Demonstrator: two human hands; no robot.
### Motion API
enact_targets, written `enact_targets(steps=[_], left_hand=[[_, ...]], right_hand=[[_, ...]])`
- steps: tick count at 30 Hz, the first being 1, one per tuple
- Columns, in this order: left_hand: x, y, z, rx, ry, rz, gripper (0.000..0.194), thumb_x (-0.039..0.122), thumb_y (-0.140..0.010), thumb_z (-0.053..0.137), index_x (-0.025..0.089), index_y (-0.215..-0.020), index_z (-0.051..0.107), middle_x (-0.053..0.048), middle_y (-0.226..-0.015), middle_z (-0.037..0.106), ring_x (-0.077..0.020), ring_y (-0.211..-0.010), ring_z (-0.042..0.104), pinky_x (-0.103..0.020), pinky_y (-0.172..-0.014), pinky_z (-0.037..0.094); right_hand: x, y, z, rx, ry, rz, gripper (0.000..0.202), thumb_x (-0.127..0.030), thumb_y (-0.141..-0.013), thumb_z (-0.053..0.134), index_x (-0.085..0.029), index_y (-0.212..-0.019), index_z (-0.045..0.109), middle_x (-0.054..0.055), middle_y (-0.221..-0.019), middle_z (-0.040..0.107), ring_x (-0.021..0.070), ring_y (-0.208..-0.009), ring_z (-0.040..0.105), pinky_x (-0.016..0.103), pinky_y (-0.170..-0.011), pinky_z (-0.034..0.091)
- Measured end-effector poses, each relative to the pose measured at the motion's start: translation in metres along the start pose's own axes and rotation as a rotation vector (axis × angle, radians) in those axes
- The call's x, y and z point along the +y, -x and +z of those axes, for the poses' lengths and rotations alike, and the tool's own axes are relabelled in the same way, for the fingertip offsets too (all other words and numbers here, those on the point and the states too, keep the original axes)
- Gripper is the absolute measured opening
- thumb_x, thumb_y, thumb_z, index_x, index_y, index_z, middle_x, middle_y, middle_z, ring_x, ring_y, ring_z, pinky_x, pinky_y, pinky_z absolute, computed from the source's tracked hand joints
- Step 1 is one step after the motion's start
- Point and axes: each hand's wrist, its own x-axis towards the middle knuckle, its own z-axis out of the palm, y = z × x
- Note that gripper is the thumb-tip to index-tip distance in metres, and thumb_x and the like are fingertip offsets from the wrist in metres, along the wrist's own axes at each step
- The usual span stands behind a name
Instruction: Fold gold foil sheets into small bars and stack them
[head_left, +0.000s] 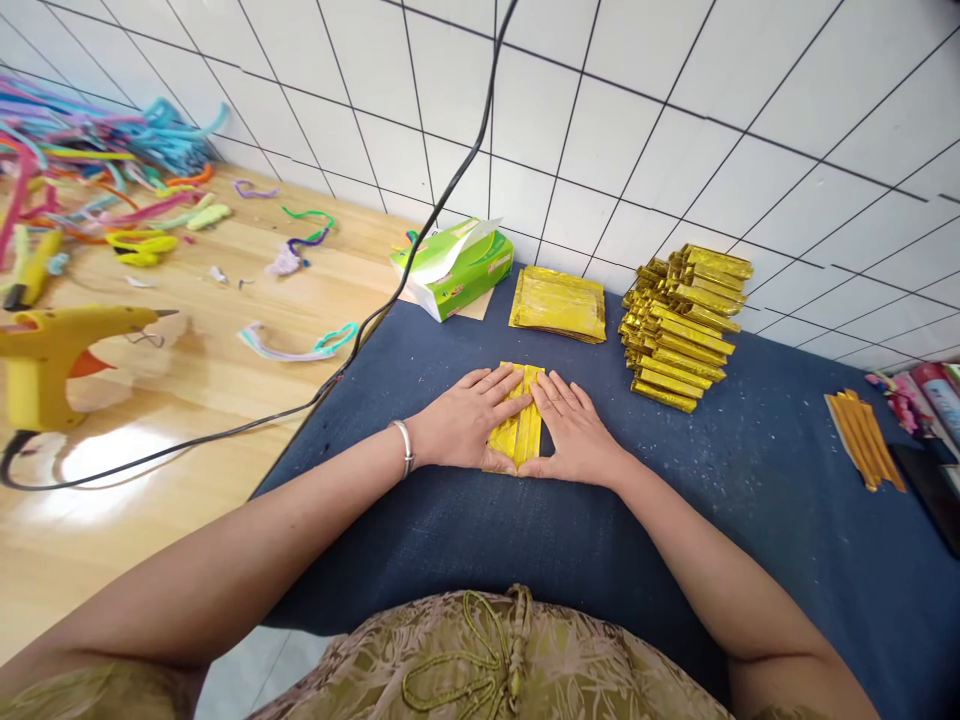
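A creased sheet of gold foil paper (529,432) lies flat on the dark blue cloth in front of me. My left hand (476,418) rests on its left part with the fingers stretched out. Along the right edge lies my right hand (574,430), fingers extended and the thumb near the sheet's lower edge. Both thumbs come close together there. Behind the sheet sits a flat stack of gold foil paper (559,303). To its right is a pile of folded gold strips (679,330).
A green tissue box (469,268) stands near the tiled wall. A black cable (450,190) hangs across the left side. On the wooden table lie a yellow glue gun (52,350) and colourful pipe cleaners (165,140). Orange-gold folded strips (862,440) and a dark phone-like object (926,490) lie far right.
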Motion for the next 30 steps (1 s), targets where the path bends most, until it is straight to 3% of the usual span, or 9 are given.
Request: enact_targets(steps=[5,9,16,20,30], left_hand=[[0.000,0.001,0.000,0.005,0.002,-0.002,0.099,0.083,-0.068,0.035,0.018,-0.143,0.027,-0.014,-0.152,0.014,-0.0333,-0.139,0.013,-0.046,-0.111,0.011],[0.000,0.001,0.000,0.012,0.013,0.000,0.096,0.082,-0.069,0.035,0.018,-0.141,0.032,-0.014,-0.152,0.015,-0.0336,-0.139,0.014,-0.046,-0.110,0.011],[-0.002,0.003,0.001,0.014,0.004,0.006,0.092,0.080,-0.072,0.035,0.019,-0.140,0.032,-0.014,-0.152,0.014,-0.0333,-0.139,0.015,-0.046,-0.110,0.012],[-0.001,0.003,0.002,0.026,0.004,0.010,0.091,0.080,-0.072,0.034,0.018,-0.140,0.033,-0.014,-0.152,0.015,-0.0335,-0.138,0.015,-0.047,-0.110,0.012],[0.001,0.003,0.000,0.011,-0.009,-0.001,0.091,0.080,-0.072,0.033,0.020,-0.140,0.032,-0.013,-0.152,0.015,-0.0331,-0.138,0.015,-0.046,-0.110,0.011]], right_hand=[[0.004,0.016,-0.012,0.000,-0.028,-0.061,0.087,-0.063,-0.081,0.046,-0.016,-0.146,0.012,0.013,-0.152,0.016,0.0253,-0.141,0.008,0.048,-0.111,0.017],[-0.001,0.034,-0.017,0.119,0.064,-0.076,0.062,-0.039,-0.088,0.049,-0.018,-0.142,0.027,0.012,-0.147,0.031,0.0249,-0.139,0.019,0.048,-0.110,0.021],[-0.016,0.040,-0.011,0.242,0.122,-0.355,0.037,-0.019,-0.093,0.042,-0.023,-0.130,0.047,0.008,-0.136,0.049,0.0213,-0.130,0.038,0.045,-0.104,0.033],[-0.019,0.038,-0.008,0.233,0.136,-0.441,0.032,-0.016,-0.093,0.041,-0.020,-0.121,0.054,0.008,-0.125,0.059,0.0206,-0.122,0.046,0.042,-0.099,0.039],[-0.020,0.035,0.001,0.243,0.011,-0.354,0.029,-0.017,-0.093,0.040,-0.021,-0.113,0.061,0.006,-0.115,0.064,0.0182,-0.112,0.054,0.037,-0.090,0.045]])
